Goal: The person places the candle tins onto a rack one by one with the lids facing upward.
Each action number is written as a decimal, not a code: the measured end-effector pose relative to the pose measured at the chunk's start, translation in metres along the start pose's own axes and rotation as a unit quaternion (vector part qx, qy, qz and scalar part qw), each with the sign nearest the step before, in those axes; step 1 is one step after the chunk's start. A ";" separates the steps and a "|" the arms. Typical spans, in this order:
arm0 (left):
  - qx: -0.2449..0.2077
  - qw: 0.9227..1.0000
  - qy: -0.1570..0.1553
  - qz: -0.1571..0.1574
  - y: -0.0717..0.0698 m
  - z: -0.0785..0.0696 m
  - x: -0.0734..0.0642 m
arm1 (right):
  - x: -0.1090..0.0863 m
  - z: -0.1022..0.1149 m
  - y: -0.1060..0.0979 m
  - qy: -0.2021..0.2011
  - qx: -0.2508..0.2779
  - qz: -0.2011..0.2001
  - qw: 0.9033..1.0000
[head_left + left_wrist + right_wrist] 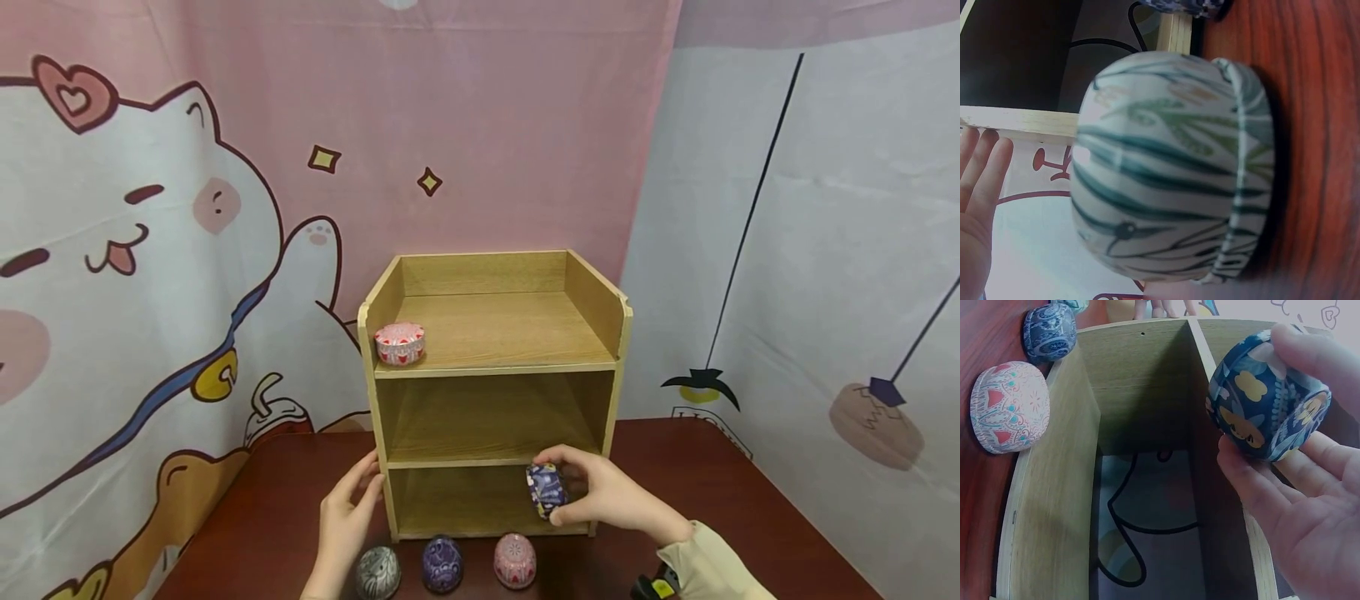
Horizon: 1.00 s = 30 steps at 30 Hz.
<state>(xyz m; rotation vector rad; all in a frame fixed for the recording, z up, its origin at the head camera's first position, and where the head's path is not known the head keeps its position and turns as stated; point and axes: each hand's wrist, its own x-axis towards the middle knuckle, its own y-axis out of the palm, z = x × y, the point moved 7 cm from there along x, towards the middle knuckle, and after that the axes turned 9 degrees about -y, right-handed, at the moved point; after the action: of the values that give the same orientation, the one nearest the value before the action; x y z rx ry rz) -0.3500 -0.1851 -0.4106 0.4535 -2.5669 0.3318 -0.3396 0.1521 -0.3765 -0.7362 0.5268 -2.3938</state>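
My right hand (pixel 611 497) pinches a dark blue floral tin (pixel 546 490) between thumb and fingers. The tin is tilted, in front of the lower compartment of a wooden shelf (pixel 495 368). In the right wrist view, yellow and pale flowers show on the tin (pixel 1266 400). My left hand (pixel 348 508) rests with fairly straight fingers against the shelf's left side; its fingers (pixel 988 175) also appear in the left wrist view. A pink and white tin (pixel 401 344) sits at the front left of the top shelf.
Before the shelf, on the dark red table (pixel 690 467), stand a white tin with green leaves (pixel 378 573), a purple patterned tin (pixel 442 564) and a pink patterned tin (pixel 515 561). A printed cloth (pixel 525 125) hangs behind.
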 end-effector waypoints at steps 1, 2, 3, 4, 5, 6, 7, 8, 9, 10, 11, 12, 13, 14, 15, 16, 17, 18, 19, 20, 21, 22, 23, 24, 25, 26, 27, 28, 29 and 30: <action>-0.001 1.000 0.001 0.000 0.000 0.000 0.000 | 0.000 0.000 0.000 0.001 -0.001 -0.002 1.000; -0.003 1.000 0.002 0.000 0.000 -0.001 0.000 | 0.001 0.000 -0.001 0.003 -0.002 -0.003 1.000; -0.004 1.000 0.002 0.000 0.000 -0.001 0.000 | 0.001 0.000 -0.001 0.004 -0.005 -0.006 1.000; -0.004 1.000 0.002 0.001 0.001 -0.001 0.001 | 0.001 0.000 -0.002 0.006 -0.008 -0.008 1.000; -0.003 1.000 0.002 0.001 0.001 -0.002 0.001 | 0.001 0.000 -0.003 0.008 -0.012 -0.010 1.000; -0.004 1.000 0.002 0.001 0.001 -0.002 0.001 | 0.001 0.000 -0.003 0.009 -0.019 -0.013 1.000; -0.004 1.000 0.000 0.002 0.001 -0.002 0.001 | 0.001 0.000 -0.004 0.009 -0.025 -0.016 1.000; -0.003 1.000 -0.001 0.002 0.001 -0.002 0.000 | 0.002 0.000 -0.004 0.010 -0.030 -0.018 0.999; -0.002 1.000 -0.002 0.001 0.001 -0.003 0.000 | 0.002 0.000 -0.004 0.009 -0.033 -0.019 0.999; -0.002 1.000 -0.003 0.001 0.001 -0.002 0.000 | 0.002 0.000 -0.004 0.007 -0.033 -0.020 0.999; -0.001 1.000 -0.005 0.000 0.001 -0.002 0.000 | 0.003 0.000 -0.004 0.004 -0.036 -0.021 0.999; 0.000 1.000 -0.005 0.000 0.000 -0.002 0.000 | 0.003 0.000 -0.004 0.002 -0.036 -0.021 0.999; 0.000 1.000 -0.006 -0.001 0.000 -0.002 0.000 | 0.004 0.001 -0.004 0.001 -0.036 -0.021 0.999; 0.001 1.000 -0.007 -0.002 0.000 -0.002 -0.001 | 0.004 0.002 -0.004 0.001 -0.036 -0.022 0.999; 0.001 1.000 -0.008 -0.002 -0.001 -0.002 -0.001 | 0.004 0.002 -0.004 0.002 -0.034 -0.022 0.999; 0.001 1.000 -0.009 -0.002 -0.001 -0.001 -0.001 | 0.005 0.003 -0.004 0.003 -0.033 -0.022 0.999; 0.002 1.000 -0.009 -0.001 -0.001 -0.001 -0.001 | 0.005 0.003 -0.004 0.005 -0.031 -0.023 0.999; 0.000 1.000 -0.010 -0.001 -0.001 -0.001 -0.001 | 0.006 0.003 -0.004 0.008 -0.026 -0.022 0.999; -0.001 1.000 -0.011 0.000 -0.001 0.000 -0.001 | 0.006 0.003 -0.004 0.011 -0.023 -0.022 0.999; -0.003 1.000 -0.012 0.000 -0.001 0.000 -0.001 | 0.006 0.003 -0.004 0.012 -0.017 -0.022 1.000; -0.004 1.000 -0.013 0.000 -0.001 0.000 -0.001 | 0.007 0.003 -0.004 0.012 -0.011 -0.021 1.000; -0.006 1.000 -0.014 0.001 -0.001 0.001 -0.002 | 0.007 0.002 -0.004 0.012 -0.008 -0.020 1.000; -0.007 1.000 -0.016 0.001 -0.001 0.001 -0.002 | 0.007 0.002 -0.003 0.011 -0.005 -0.020 1.000; -0.006 1.000 -0.017 0.001 -0.001 0.001 -0.002 | 0.007 0.002 -0.003 0.011 -0.002 -0.020 1.000; -0.004 1.000 -0.019 0.001 -0.001 0.001 -0.001 | 0.008 0.002 -0.003 0.010 0.000 -0.020 1.000; -0.002 1.000 -0.020 0.002 -0.001 0.001 -0.001 | 0.008 0.002 -0.003 0.009 0.002 -0.019 1.000; 0.000 1.000 -0.020 0.002 -0.001 0.001 -0.001 | 0.008 0.002 -0.003 0.009 0.004 -0.019 1.000; 0.003 1.000 -0.020 0.002 -0.001 0.001 -0.001 | 0.009 0.002 -0.002 0.009 0.006 -0.018 1.000; 0.005 1.000 -0.020 0.001 -0.001 0.001 -0.001 | 0.009 0.002 -0.002 0.008 0.008 -0.018 1.000; 0.007 1.000 -0.019 0.001 -0.001 0.000 0.000 | 0.010 0.003 -0.002 0.008 0.009 -0.018 1.000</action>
<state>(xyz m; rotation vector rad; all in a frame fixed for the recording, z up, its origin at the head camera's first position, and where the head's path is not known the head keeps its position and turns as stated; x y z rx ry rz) -0.3495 -0.1859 -0.4111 0.4665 -2.6046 0.3448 -0.3454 0.1473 -0.3699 -0.7252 0.5013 -2.4362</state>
